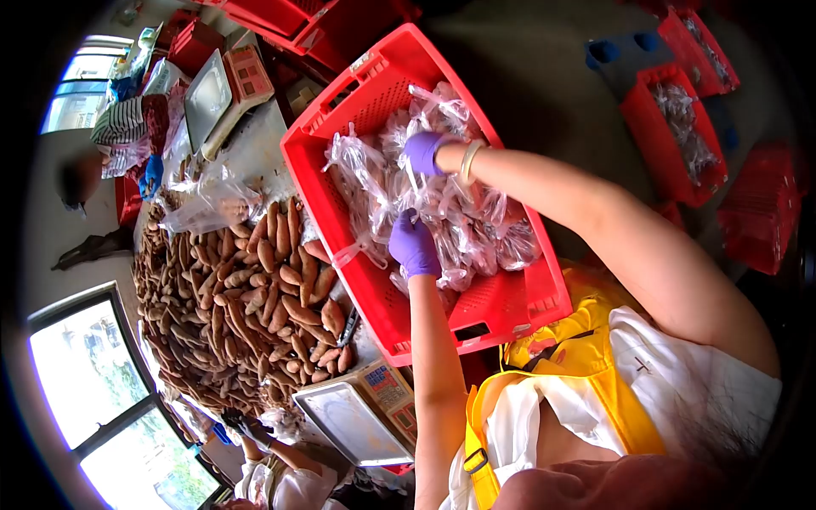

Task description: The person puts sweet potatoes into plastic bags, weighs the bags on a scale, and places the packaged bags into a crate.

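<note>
A red plastic crate (pixel 531 297) is heaped with clear plastic bags (pixel 476 234), their tops twisted or knotted; pinkish-brown contents show dimly through the film. My left hand (pixel 414 246), in a purple glove, is over the near-left part of the heap, its fingers pinched on the plastic of a bag. Farther up the crate my right hand (pixel 429 153), also purple-gloved with a pale band at the wrist, curls closed on a bag's gathered top. Its fingertips are partly hidden.
A large pile of sweet potatoes (pixel 246 297) covers the table left of the crate. Weighing scales (pixel 357 416) stand by it. Co-workers' gloved hands, one blue (pixel 151 176), are at the table. More red crates (pixel 676 136) with bags are on the floor at right.
</note>
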The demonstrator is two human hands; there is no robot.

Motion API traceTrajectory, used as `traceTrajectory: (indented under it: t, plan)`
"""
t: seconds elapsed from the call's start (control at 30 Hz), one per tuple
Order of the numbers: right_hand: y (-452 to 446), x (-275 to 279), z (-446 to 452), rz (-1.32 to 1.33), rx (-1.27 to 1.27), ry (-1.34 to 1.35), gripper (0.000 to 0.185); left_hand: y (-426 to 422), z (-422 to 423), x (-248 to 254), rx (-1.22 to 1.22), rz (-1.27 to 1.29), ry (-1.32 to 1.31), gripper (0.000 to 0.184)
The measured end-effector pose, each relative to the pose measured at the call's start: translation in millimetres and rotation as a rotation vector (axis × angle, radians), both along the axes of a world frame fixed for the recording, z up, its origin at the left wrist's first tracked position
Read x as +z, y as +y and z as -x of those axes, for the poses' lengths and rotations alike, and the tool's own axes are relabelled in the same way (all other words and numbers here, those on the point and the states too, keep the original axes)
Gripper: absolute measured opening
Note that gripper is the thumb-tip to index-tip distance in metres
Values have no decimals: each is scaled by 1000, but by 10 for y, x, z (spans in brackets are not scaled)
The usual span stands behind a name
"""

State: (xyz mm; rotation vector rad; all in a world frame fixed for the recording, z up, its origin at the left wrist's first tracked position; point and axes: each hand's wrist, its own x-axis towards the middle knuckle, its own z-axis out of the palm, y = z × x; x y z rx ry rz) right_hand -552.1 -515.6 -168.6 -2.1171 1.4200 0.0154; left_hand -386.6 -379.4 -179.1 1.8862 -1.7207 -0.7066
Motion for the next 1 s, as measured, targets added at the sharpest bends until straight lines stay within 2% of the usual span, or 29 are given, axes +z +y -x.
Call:
traceTrajectory:
  t: [0.07, 0.1, 0.17, 0.2, 0.23, 0.27, 0.3, 0.33, 0.37, 0.4, 0.43, 0.47, 0.5, 0.53, 0.6, 0.63, 0.73, 0.9, 1.0]
  plan:
    - [-79, 99, 128, -243, -71, 73, 26, 139, -45, -260, 105, -97, 128, 23]
    - [-87, 126, 101, -238, -69, 79, 26, 162, -63, -367, 27, -105, 3, 25]
    - [-8, 122, 88, -42, 30, -130, 27, 274, 39, -329, 211, -313, 684, 43]
    - [9, 114, 108, -62, 72, -229, 32, 309, 54, -318, 210, -388, 741, 50]
    - [14, 252, 134, -226, 96, -169, 35, 290, 112, -70, 209, -459, 796, 57]
    - [-4, 237, 123, -268, 169, -11, 41, 279, 164, 160, 191, -604, 791, 70]
    - [-30, 226, 112, -304, 244, 148, 47, 259, 250, 264, 184, -657, 880, 73]
    - [18, 223, 120, -304, 250, 152, 47, 211, 337, 294, 195, -682, 892, 74]
    - [98, 184, 171, -226, 196, 205, 41, 143, 419, 299, 201, -704, 906, 74]
    - [107, 108, 220, -183, 238, 281, 50, 78, 480, 267, 208, -704, 895, 57]
    - [111, 0, 273, -139, 280, 357, 60, 58, 467, 137, 209, -697, 904, 57]
    - [126, -44, 314, -95, 322, 433, 71, 53, 437, -14, 172, -612, 949, 48]
    - [125, -94, 331, -107, 343, 469, 67, 62, 401, -164, 138, -527, 991, 39]
    - [127, 14, 328, -107, 349, 471, 67, 84, 382, -44, 165, -527, 1007, 29]
    - [142, 353, 318, -266, 395, 536, 53, 163, 328, -34, 171, -491, 1050, 28]
    - [150, 334, 314, -269, 393, 534, 53, 178, 322, -22, 173, -456, 1091, 28]
    - [215, 201, 310, -104, 386, 444, 35, 121, 422, -32, 155, -329, 1131, 28]
    - [192, -116, 335, 63, 409, 427, 22, -47, 392, -71, 68, -259, 1079, 24]
    - [207, 132, 316, 66, 322, 364, 19, -75, 365, 35, 154, -247, 1146, 24]
